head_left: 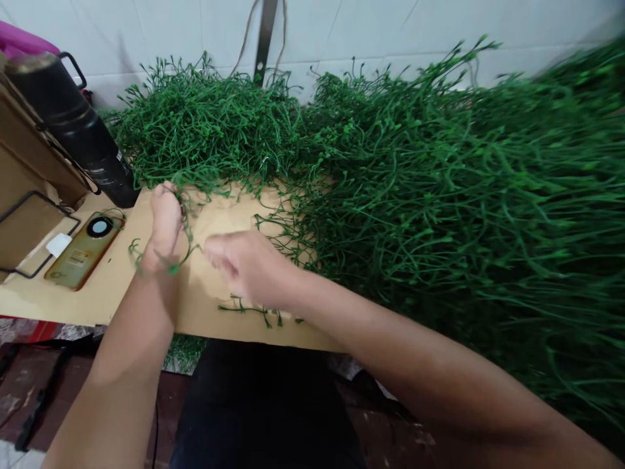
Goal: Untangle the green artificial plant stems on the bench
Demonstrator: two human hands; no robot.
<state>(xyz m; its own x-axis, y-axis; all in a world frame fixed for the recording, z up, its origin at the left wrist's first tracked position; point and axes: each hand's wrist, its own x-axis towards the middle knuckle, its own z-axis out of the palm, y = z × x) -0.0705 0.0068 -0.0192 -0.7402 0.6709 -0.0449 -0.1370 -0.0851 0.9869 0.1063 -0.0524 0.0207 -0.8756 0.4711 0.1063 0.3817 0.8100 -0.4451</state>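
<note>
My left hand (166, 215) is closed around a small bunch of thin green artificial plant stems (184, 225), which trail down along its right side. Some stems cross in front of the wrist and are blurred by motion. To the right, my right hand (249, 266) has its fingers curled closed, with the thumb side toward the left hand. One stem's tip comes close to those fingertips; whatever they pinch is hidden. Both hands are above a tan cardboard sheet (205, 312). A few loose green stem pieces (249, 309) lie under the right hand.
A large heap of green artificial stems (439, 176) covers the back and right. At left stand a black bottle (73, 124) and a cardboard box (29, 163), with a phone (85, 251) and a black wire frame (29, 273) nearby. A white tiled wall (371, 32) rises behind.
</note>
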